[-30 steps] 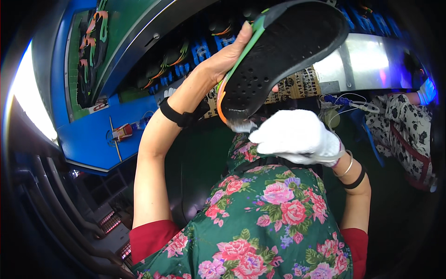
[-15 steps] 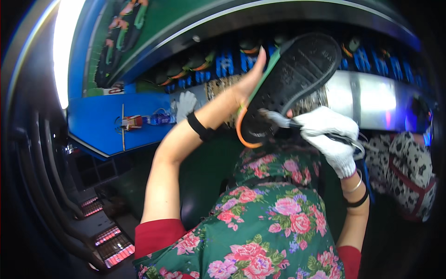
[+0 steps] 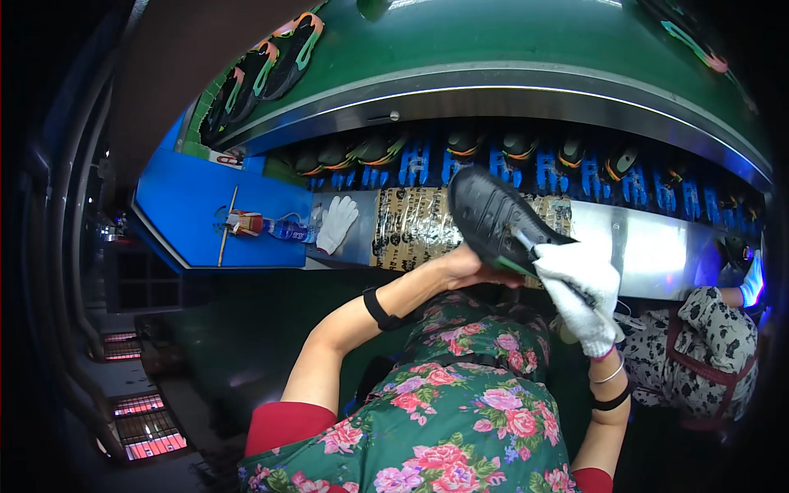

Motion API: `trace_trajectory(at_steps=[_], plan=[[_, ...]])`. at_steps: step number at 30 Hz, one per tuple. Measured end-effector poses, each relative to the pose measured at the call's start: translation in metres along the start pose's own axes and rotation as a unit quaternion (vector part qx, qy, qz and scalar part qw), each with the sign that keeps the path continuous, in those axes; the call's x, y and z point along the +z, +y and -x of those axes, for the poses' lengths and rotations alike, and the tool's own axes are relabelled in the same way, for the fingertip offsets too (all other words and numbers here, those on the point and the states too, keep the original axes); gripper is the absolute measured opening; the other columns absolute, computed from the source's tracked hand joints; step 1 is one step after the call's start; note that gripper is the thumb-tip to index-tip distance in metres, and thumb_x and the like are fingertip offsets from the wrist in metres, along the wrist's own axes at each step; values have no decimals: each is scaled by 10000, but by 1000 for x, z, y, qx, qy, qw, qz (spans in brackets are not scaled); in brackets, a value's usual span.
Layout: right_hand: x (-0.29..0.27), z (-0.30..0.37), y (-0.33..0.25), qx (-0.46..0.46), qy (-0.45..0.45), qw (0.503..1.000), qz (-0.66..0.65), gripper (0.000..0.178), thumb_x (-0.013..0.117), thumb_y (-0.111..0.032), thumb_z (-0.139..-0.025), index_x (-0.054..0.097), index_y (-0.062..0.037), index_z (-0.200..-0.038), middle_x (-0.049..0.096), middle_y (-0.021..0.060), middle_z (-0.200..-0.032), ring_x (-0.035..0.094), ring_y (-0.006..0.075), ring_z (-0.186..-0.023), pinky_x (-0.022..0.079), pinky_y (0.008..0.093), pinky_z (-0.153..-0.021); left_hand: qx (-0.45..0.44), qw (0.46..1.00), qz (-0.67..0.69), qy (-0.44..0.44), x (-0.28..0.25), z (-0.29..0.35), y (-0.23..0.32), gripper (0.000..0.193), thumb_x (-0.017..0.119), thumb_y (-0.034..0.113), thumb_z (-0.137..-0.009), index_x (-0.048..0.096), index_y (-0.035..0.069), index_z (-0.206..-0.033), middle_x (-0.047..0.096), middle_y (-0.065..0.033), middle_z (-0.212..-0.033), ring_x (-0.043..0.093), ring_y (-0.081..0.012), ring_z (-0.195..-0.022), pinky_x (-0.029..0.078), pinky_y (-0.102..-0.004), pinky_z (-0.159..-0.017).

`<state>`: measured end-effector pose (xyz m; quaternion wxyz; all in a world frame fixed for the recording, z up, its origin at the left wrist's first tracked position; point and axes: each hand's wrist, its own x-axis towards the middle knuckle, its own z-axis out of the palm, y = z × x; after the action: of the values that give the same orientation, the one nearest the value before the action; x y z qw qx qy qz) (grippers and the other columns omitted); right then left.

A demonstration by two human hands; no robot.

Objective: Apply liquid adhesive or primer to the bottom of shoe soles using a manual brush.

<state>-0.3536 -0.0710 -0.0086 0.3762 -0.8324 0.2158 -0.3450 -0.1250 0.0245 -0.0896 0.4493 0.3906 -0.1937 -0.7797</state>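
A black shoe sole (image 3: 493, 215) is held in front of me over the bench, its broad ribbed face showing and a strip of green at its lower edge. My left hand (image 3: 470, 268), bare, grips it from below at the near end; some fingers are hidden under it. My right hand (image 3: 579, 287), in a white knitted glove, is closed round a slim brush-like tool (image 3: 523, 239) with a pale tip. That tip touches the face of the sole near its right edge. The tool's handle is mostly hidden in the glove.
A metal bench (image 3: 596, 234) with patterned tape (image 3: 415, 230) runs before me. Behind it, blue racks (image 3: 415, 160) hold several shoe parts. At left, a white glove (image 3: 337, 223), a bottle (image 3: 288, 231) and a blue table (image 3: 185, 214). Another person (image 3: 699, 353) works at right.
The sole has come down and turned, with its far end now leaning left instead of right. My left hand has shifted from its side to beneath it. The view has also shifted.
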Motion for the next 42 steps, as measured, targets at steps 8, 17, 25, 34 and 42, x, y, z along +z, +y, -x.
trace_trajectory(at_steps=[8, 17, 25, 34, 42], plan=[[8, 16, -27, 25, 74, 997, 11, 158, 802, 33, -786, 797, -32, -930, 805, 137, -1009, 772, 268, -912, 591, 367, -847, 69, 871, 436, -216, 15, 6, -2, 867, 512, 648, -1013, 398, -24, -1548, 528, -327, -1464, 627, -500, -1242, 551, -519, -1093], [-5, 0, -33, -60, 108, 992, 39, 316, 827, -3, -766, 814, -87, -1070, 800, 88, -1082, 760, 264, -936, 603, 368, -833, 114, 942, 295, -111, 26, -8, -17, 1060, 722, 581, -821, 324, -21, -1597, 394, -275, -1610, 469, -455, -1435, 433, -637, -1160], [-13, -24, -32, -112, 95, 986, 80, 400, 754, -15, -835, 763, -68, -1232, 757, 120, -1240, 720, 309, -1119, 581, 400, -943, 104, 969, 218, 42, 60, -6, -15, 1060, 503, 854, -888, 292, 147, -1649, 335, -169, -1681, 375, -394, -1514, 313, -629, -1229], [9, -23, -45, -67, 107, 988, 87, 380, 775, 7, -809, 781, -74, -1179, 770, 125, -1202, 743, 295, -1095, 581, 389, -936, 79, 972, 207, 79, 42, -7, -37, 878, 474, 744, -980, 411, 117, -1592, 517, -190, -1553, 540, -374, -1398, 399, -562, -1207], [5, -20, -33, -102, 116, 986, 54, 396, 727, -49, -873, 737, -44, -1268, 724, 153, -1303, 706, 308, -1173, 556, 419, -1013, 113, 882, 423, -174, 31, -11, -37, 905, 433, 781, -979, 416, 116, -1592, 511, -177, -1567, 522, -376, -1417, 393, -564, -1211]])
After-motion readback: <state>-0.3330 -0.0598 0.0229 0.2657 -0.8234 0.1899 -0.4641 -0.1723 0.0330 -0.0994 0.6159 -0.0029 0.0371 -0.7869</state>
